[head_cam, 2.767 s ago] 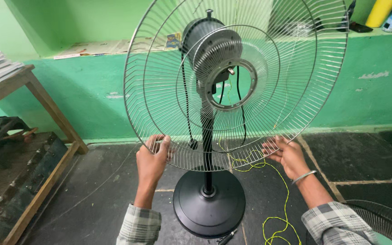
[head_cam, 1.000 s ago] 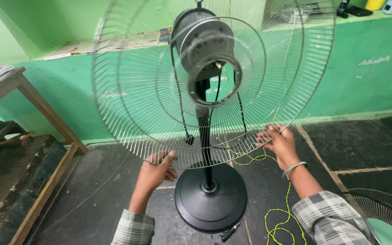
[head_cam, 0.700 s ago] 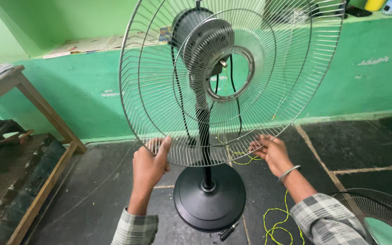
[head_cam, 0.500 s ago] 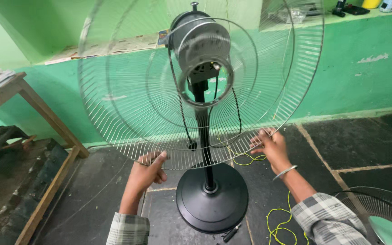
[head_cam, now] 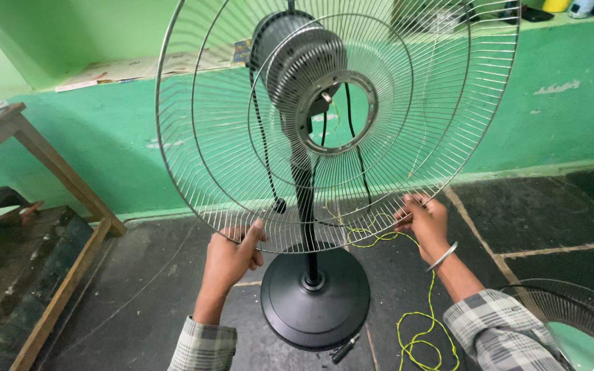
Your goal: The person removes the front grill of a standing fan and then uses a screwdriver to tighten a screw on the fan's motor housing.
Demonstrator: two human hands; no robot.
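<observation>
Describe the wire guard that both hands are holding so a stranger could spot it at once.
Start at the pedestal fan before the green wall. The wire guard is the big round silver grille around its motor, gripped at the lower rim by the left hand and right hand. Unlike the second grille on the floor, it stands upright.

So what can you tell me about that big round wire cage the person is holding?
The round silvery wire fan guard looks like bare metal: thin spokes radiate from a central ring to a thicker outer rim, crossed by a few concentric hoops. It stands roughly upright, tilted slightly, in front of the dark motor head on the black pedestal stand. The left hand and right hand grip its lower rim, fingers curled around the wires.
</observation>
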